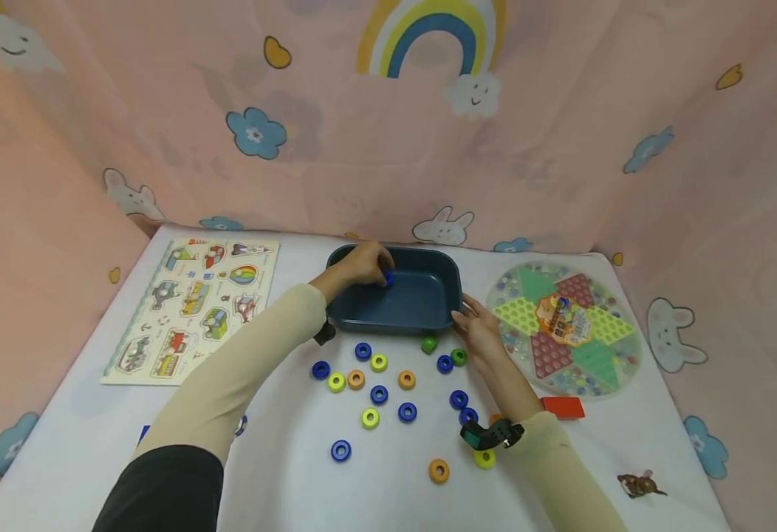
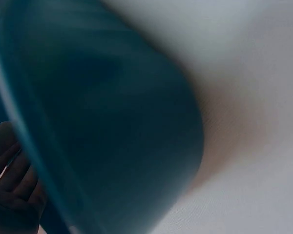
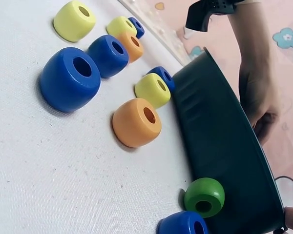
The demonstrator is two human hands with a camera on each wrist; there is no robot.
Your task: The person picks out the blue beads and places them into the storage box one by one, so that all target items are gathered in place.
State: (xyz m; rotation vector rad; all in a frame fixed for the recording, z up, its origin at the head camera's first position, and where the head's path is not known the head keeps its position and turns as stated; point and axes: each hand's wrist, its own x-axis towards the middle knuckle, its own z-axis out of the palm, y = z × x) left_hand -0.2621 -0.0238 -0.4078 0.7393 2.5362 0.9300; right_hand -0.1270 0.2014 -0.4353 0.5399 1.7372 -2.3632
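Nearest, a black-and-cream sleeve leads to the left hand, its fingers pinching a blue bead over the dark tray; the right hand grips the tray's corner (loose beads dot the bench).

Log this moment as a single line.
left hand: pinches blue bead over tray | right hand: holds tray's near right corner | table: loose beads in blue, yellow, orange, green
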